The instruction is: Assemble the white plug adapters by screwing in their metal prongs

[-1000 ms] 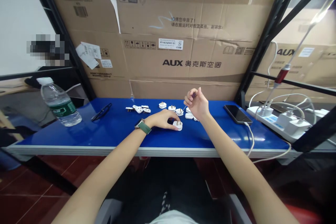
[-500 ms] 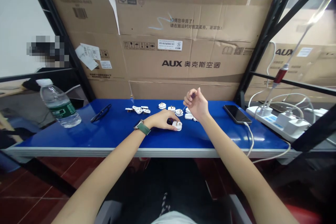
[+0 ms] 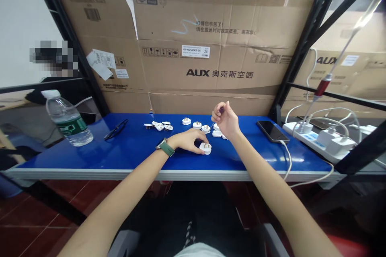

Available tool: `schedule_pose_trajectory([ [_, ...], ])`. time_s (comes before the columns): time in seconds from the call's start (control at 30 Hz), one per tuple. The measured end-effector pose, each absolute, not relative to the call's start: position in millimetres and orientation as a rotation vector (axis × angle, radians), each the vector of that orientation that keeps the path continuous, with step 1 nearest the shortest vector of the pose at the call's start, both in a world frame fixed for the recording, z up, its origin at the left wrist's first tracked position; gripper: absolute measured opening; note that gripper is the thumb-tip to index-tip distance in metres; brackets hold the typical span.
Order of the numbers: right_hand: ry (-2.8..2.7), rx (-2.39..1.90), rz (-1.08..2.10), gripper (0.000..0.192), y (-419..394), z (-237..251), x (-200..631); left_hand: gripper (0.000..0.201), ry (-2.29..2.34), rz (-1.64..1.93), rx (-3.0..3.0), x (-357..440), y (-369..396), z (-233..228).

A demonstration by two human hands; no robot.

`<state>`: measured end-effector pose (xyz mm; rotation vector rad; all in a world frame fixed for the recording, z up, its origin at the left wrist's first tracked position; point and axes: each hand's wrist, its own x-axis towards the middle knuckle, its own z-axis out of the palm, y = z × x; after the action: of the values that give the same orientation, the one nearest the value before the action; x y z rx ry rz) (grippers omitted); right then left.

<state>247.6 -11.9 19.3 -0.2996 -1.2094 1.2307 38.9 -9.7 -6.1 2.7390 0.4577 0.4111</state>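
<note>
My left hand (image 3: 190,141), with a green-strapped watch on its wrist, is closed on a white three-pin plug (image 3: 206,149), thumb and fingers at its left side. The plug's pins point up, and it is at the blue tabletop. Just right of it and higher, my right hand (image 3: 227,121) is curled around a thin screwdriver (image 3: 211,126); only its slim shaft shows, slanting down to the left, and the handle is hidden by the fingers. Behind the hands stand several more white plugs (image 3: 186,121), and white plug parts (image 3: 158,126) lie in a group to the left.
A water bottle (image 3: 68,120) and black glasses (image 3: 116,129) are on the left of the blue table (image 3: 126,156). A phone (image 3: 272,131) with a cable and a loaded power strip (image 3: 319,140) are on the right. Cardboard (image 3: 169,80) walls the back; a person sits beyond, left.
My left hand and the plug in it have shifted slightly right and nearer to me. The right hand has barely moved and keeps its grip.
</note>
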Motion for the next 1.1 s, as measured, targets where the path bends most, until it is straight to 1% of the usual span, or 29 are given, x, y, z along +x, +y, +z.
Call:
schedule_pose_trajectory([
  [0.13, -1.307, -0.357, 1.057, 0.044, -11, 16, 247, 0.036, 0.436, 0.407, 2.731, 40, -11, -6],
  [0.23, -1.527, -0.498, 0.735, 0.041, -13, 14, 247, 0.034, 0.475, 0.480, 2.736, 40, -9, -7],
  [0.33, -1.725, -0.645, 0.401, 0.034, -13, 13, 248, 0.033, 0.633, 0.772, 2.750, 39, -6, -6],
  [0.4, -1.768, -0.708, 0.311, 0.029, -12, 11, 248, 0.032, 0.776, 1.072, 2.695, 38, -3, -5],
  [0.5, -1.800, -0.771, 0.344, 0.025, -10, 8, 247, 0.036, 0.923, 1.436, 2.513, 37, 0, -2],
  [0.6, -1.841, -0.739, 0.445, 0.024, -8, 6, 247, 0.042, 0.971, 1.562, 2.379, 37, 2, -1],
  [0.77, -1.836, -0.698, 0.482, 0.022, -6, 3, 243, 0.049, 1.012, 1.502, 2.314, 37, 4, -4],
  [0.87, -1.867, -0.724, 0.429, 0.020, -5, 1, 241, 0.046, 0.997, 1.409, 2.350, 38, 3, -6],
  [0.97, -1.943, -0.720, 0.350, 0.023, -2, -2, 240, 0.042, 1.024, 1.341, 2.388, 37, 5, -11],
  [1.03, -2.007, -0.701, 0.345, 0.026, 0, -5, 241, 0.040, 1.052, 1.329, 2.382, 36, 8, -14],
  [1.1, -2.042, -0.702, 0.381, 0.025, 1, -8, 241, 0.038, 1.066, 1.303, 2.393, 35, 10, -16],
])
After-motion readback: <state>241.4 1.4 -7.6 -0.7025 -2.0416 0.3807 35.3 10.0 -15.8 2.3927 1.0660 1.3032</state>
